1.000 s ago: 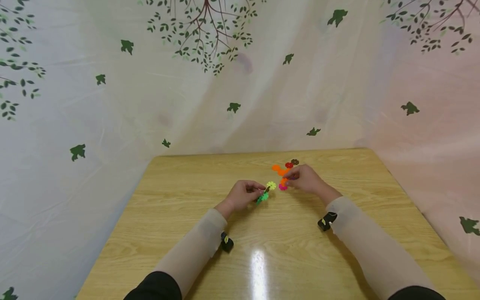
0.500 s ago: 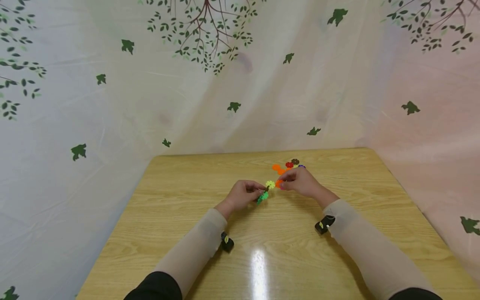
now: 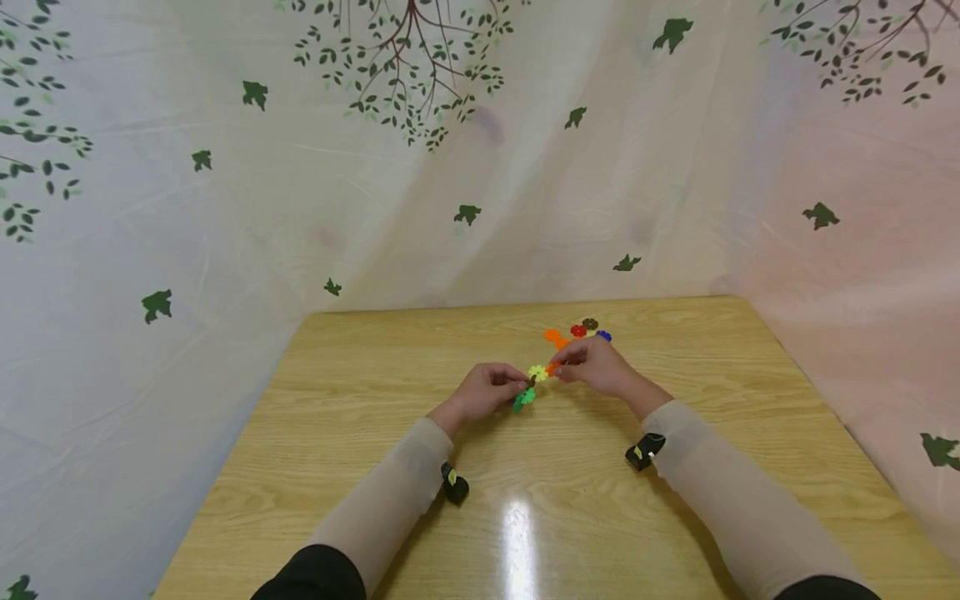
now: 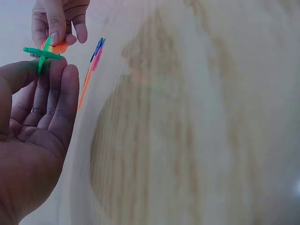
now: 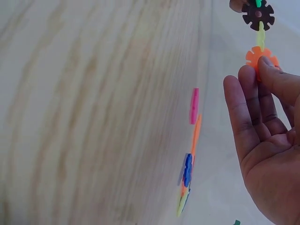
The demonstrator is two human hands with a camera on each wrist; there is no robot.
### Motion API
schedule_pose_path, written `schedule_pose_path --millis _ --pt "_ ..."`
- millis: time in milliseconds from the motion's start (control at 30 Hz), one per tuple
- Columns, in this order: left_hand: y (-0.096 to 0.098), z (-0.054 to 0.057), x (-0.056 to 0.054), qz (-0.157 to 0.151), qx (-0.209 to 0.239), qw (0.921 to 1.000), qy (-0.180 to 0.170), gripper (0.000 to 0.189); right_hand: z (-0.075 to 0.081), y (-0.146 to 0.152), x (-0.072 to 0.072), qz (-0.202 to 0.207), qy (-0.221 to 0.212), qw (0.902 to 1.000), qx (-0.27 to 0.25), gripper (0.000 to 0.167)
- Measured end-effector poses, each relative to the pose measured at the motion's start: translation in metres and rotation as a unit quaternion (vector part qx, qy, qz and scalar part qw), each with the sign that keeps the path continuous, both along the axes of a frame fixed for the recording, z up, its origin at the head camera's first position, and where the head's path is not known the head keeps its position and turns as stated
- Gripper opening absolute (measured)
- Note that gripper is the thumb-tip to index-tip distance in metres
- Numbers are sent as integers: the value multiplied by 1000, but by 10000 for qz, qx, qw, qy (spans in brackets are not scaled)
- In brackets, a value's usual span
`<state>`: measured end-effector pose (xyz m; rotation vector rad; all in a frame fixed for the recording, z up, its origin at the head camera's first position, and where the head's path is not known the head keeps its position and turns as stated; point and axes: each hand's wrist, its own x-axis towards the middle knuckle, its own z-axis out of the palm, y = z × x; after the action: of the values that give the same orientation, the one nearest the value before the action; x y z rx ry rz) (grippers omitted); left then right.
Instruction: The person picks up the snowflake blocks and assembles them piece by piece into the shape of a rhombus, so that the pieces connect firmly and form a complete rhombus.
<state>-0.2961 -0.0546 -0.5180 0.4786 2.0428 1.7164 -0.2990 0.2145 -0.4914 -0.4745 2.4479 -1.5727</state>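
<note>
My left hand (image 3: 483,392) pinches a short chain of notched interlocking discs by thumb and fingertips. In it are a green disc (image 3: 527,396), a dark brown disc (image 5: 266,19) and a pale yellow disc (image 3: 537,372), slotted at angles to one another. An orange disc (image 5: 253,55) is pinched between thumb and fingers of my right hand (image 3: 600,367), its edge right at the yellow disc's rim. In the left wrist view, crossed green discs (image 4: 43,55) stick up from the left fingertips. Part of the orange disc is hidden by the right thumb.
Loose discs lie on the wooden table (image 3: 360,383) behind the right hand: red (image 3: 578,331), brown (image 3: 590,324), blue (image 3: 604,336) and orange (image 3: 552,335). A pink disc (image 5: 194,106) lies beneath that hand. A leaf-printed cloth (image 3: 405,233) hangs behind the table.
My right hand has moved left with the orange disc, bringing it up to the yellow one. The blue disc has come into view behind it. My left hand has barely shifted.
</note>
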Motion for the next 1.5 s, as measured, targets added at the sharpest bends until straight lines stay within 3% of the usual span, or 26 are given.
schedule_pose_path --millis 267,467,700,900,1100,1500 --pt "1 -4 -6 140 272 9993 -230 22 2 -10 2 116 272 9994 167 12" --pt "2 -2 -4 323 164 9990 -269 22 1 -16 3 80 685 9968 399 10" --pt "3 -2 -2 454 -232 9987 -30 24 1 -25 6 60 1353 9876 793 15" --pt "7 -2 1 526 -205 9984 86 23 2 -29 9 -49 1608 9826 923 18" --pt "9 0 3 550 -197 9982 146 23 1 -29 10 -110 1644 9817 955 19" --pt "6 -2 1 588 34 9977 -332 23 1 -26 11 0 1313 9891 668 9"
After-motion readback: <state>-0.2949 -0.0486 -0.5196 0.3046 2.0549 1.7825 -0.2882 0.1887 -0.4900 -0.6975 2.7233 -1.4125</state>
